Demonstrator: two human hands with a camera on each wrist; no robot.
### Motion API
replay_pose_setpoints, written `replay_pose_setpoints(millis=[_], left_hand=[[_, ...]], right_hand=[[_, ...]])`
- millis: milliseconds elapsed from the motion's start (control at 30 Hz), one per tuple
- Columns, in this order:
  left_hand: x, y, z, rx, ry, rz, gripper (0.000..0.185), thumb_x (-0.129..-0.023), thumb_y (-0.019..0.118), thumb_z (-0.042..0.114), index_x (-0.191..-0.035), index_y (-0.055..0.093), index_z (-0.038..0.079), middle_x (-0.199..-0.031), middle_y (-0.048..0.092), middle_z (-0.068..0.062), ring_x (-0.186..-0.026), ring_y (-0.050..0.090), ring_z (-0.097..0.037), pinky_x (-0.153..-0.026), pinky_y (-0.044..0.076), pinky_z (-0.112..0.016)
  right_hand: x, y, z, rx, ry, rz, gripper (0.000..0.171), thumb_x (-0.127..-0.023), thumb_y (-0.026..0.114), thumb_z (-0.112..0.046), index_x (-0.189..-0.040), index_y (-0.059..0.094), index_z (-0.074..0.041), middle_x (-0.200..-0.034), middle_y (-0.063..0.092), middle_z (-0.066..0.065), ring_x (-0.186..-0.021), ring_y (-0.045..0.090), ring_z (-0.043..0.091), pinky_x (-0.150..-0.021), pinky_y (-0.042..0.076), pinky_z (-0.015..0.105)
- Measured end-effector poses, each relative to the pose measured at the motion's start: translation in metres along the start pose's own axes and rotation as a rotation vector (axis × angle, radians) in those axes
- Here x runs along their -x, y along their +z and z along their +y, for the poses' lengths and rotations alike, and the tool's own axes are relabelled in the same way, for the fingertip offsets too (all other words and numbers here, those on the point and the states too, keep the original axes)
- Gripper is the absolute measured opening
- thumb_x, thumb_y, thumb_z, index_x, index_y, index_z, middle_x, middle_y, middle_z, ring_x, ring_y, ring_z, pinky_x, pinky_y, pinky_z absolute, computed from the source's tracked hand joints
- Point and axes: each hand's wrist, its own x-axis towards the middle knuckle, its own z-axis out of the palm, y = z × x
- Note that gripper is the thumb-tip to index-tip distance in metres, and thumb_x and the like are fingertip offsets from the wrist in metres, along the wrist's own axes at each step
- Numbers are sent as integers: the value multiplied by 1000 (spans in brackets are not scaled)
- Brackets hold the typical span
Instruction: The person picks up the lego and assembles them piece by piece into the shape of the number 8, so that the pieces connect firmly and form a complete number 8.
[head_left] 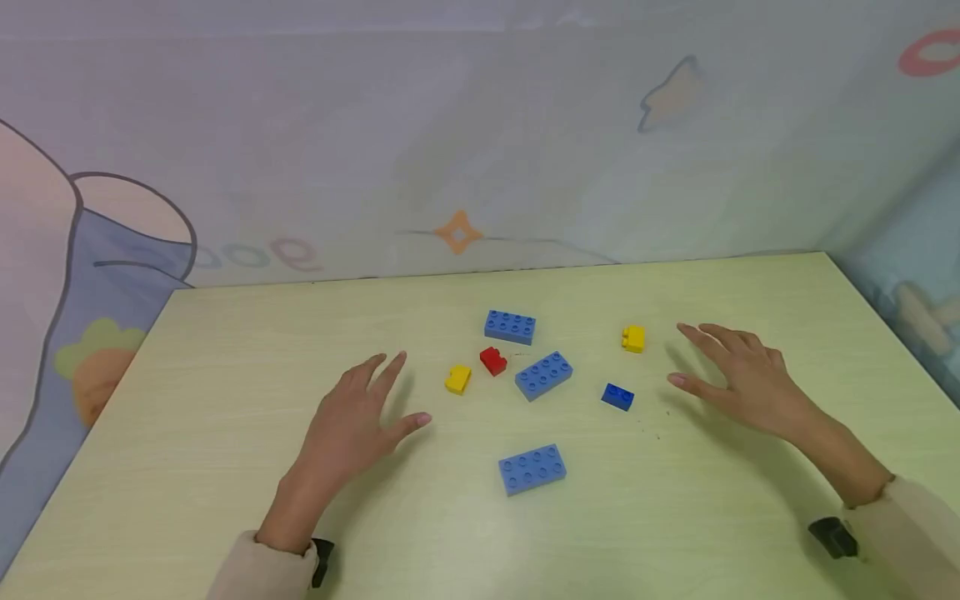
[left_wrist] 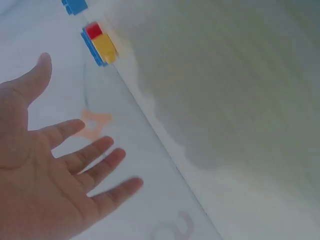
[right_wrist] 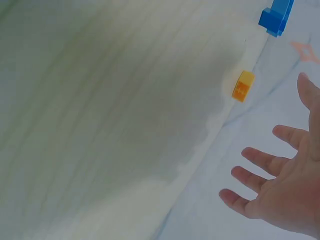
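- No container is in view; seven toy bricks lie loose on the pale green tabletop [head_left: 225, 400], between the two hands.
- Far row: a light blue eight-stud brick [head_left: 510, 326], with a small yellow brick [head_left: 633, 338] well off to its right.
- Middle: a small red brick [head_left: 492, 360], a second small yellow brick [head_left: 457, 379] just left of it, and an angled light blue eight-stud brick [head_left: 543, 374] just right of it.
- Nearer the person: a small dark blue brick [head_left: 617, 396] and a third light blue eight-stud brick [head_left: 532, 468], set apart from the rest.
- The left hand [head_left: 352, 425] hovers palm down over the tabletop, fingers [left_wrist: 95, 150] spread and straight, grasping nothing; the yellow brick beside the red one is the nearest to it, a short gap away.
- The right hand [head_left: 738, 375] hovers likewise, fingers [right_wrist: 255, 160] spread and released, empty; it sits near the far yellow brick and the dark blue brick, touching neither.
- Both wrists carry a dark strap at the cuff of a beige sleeve [head_left: 255, 575].
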Motion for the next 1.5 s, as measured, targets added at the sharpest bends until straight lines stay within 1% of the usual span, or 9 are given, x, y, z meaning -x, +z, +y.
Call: replay_pose_setpoints(millis=[100,233,367,500,667,867,1067,1267,1500], left_hand=[[-3,4,9,60,3,-52,76,-80,65,46,-141,35,12,-134,40,-17,-121,38,-36,-91,38,-53],[-6,10,24,138,-11,-133,73,-77,70,43,-137,42,12,-131,44,-13,-120,40,-31,-92,39,-48],[-10,15,40,194,-1,-195,68,-74,73,41,-130,49,10,-127,49,-9,-116,44,-26,-92,41,-43],[-12,19,52,243,70,-256,62,-74,74,39,-124,53,9,-118,54,-6,-107,50,-22,-88,43,-39],[-15,24,64,264,156,-345,56,-73,76,35,-118,56,8,-105,57,-2,-98,53,-17,-85,44,-35],[-15,28,72,265,168,-429,50,-71,77,37,-110,59,11,-94,55,5,-86,50,-11,-77,44,-28],[-15,30,73,235,202,-444,40,-73,76,33,-103,61,12,-86,53,8,-79,47,-9,-74,42,-26],[-17,30,74,225,238,-438,29,-80,71,25,-103,61,11,-87,55,7,-80,48,-10,-75,42,-27],[-22,28,72,240,208,-410,30,-81,70,20,-108,61,8,-91,57,3,-82,49,-12,-76,43,-28]], right_hand=[[-3,1,-5,-81,-11,-39,67,-87,57,-42,-140,33,-8,-135,34,26,-116,28,51,-80,22,67],[-7,4,-11,-186,-39,-88,67,-88,58,-38,-140,33,-5,-135,37,25,-117,30,46,-86,24,65],[-10,5,-19,-281,-62,-132,65,-89,59,-35,-138,35,0,-133,41,23,-117,35,40,-89,31,59],[-12,6,-26,-345,-63,-168,61,-89,59,-33,-136,38,-1,-129,45,21,-111,43,37,-82,40,54],[-15,12,-31,-377,-77,-192,57,-89,59,-31,-136,40,-4,-127,48,19,-106,48,33,-80,43,49],[-17,14,-37,-403,-118,-206,55,-88,61,-26,-134,42,-2,-122,52,17,-100,50,28,-78,44,41],[-19,14,-38,-437,-167,-233,50,-88,61,-21,-130,45,1,-115,55,14,-93,52,22,-74,47,35],[-22,18,-37,-457,-203,-277,45,-87,62,-12,-126,48,3,-110,57,12,-88,53,18,-73,48,29],[-25,21,-36,-463,-224,-317,45,-85,62,-5,-127,49,2,-108,57,8,-89,54,19,-73,49,28]])
